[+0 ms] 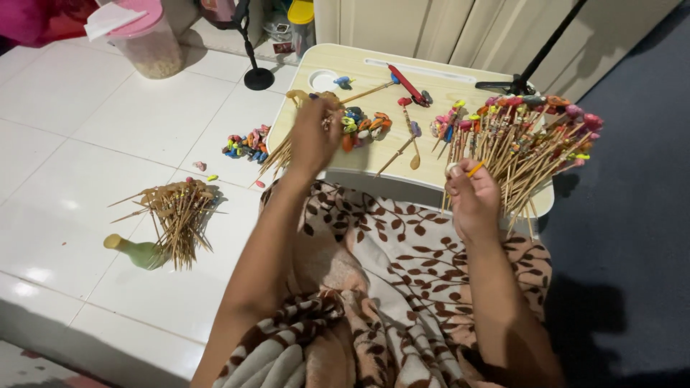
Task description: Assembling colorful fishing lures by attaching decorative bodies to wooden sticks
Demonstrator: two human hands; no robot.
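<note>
Left hand gripping wooden sticks, right hand pinching orange piece, pink-lidded jar behind

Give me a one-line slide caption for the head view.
Seated at a small lap table, the left hand reaches into bare wooden sticks while the right hand pinches an orange piece.

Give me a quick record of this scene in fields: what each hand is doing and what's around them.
Left hand: reaching into bare wooden sticks on the lap table
Right hand: pinching a small orange piece
Table right side: big pile of decorated sticks
Table middle: colourful small pieces
Floor: stick bundle, green bottle
</note>
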